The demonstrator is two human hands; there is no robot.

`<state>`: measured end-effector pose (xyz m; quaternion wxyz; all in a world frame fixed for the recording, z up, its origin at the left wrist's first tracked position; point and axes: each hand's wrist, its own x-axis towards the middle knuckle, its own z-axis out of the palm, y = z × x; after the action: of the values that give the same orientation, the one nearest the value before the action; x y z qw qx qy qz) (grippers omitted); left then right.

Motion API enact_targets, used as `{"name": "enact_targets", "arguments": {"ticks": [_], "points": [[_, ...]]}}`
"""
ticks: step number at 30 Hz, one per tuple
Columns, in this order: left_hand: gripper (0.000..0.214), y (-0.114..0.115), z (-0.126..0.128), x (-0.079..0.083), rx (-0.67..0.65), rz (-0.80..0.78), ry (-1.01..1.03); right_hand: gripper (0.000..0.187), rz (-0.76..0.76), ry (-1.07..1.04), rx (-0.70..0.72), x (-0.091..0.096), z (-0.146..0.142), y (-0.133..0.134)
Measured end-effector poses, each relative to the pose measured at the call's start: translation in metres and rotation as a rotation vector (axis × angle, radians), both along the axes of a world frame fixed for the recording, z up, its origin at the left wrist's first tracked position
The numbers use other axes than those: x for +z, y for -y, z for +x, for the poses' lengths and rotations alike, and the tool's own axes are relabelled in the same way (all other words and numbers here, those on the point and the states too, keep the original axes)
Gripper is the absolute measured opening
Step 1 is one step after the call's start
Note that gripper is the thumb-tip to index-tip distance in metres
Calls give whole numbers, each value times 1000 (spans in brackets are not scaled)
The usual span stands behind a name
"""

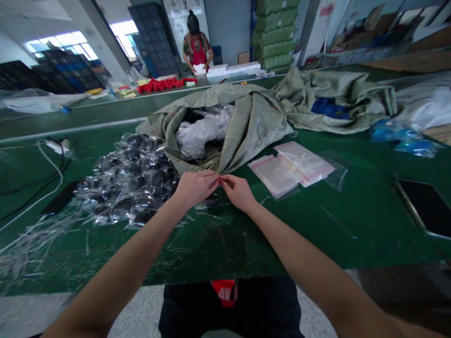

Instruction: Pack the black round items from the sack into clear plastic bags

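My left hand (195,188) and my right hand (237,192) meet at the fingertips over the green table top (317,234), right at the gathered front fold of a grey-green woven sack (253,122). Whatever lies between the fingertips is too thin to make out. A small clear bag with something dark in it (209,202) lies just under them. To the left sits a heap of dark items in clear plastic (132,178). Inside the sack is a white plastic-wrapped bundle (200,134). Flat resealable clear bags with red strips (291,166) lie to the right of my right hand.
A black flat slab (428,206) lies at the right table edge, and white cable (49,183) runs along the left. Blue plastic (405,138) lies far right. Across a further table, a co-worker (196,49) handles white packages near a red bundle (162,84).
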<state>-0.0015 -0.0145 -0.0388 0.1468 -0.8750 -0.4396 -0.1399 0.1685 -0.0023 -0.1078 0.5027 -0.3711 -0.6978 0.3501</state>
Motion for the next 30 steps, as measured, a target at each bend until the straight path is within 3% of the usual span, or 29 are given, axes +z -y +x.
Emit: {"name": "enact_targets", "arguments": {"ticks": [11,23,27,30], "points": [[28,-1,5,-5,72,21,5,19,7,9,-14,3,0,3],[9,-7,8,-13,184,-66,302,15,3,38,-29,9,2,5],[4,-16,5,-12,236,-87,585,10,-32,10,-38,8,1,7],[3,-25,0,-7,275,-243,1127,10,-101,-70,-48,6,-2,7]]}}
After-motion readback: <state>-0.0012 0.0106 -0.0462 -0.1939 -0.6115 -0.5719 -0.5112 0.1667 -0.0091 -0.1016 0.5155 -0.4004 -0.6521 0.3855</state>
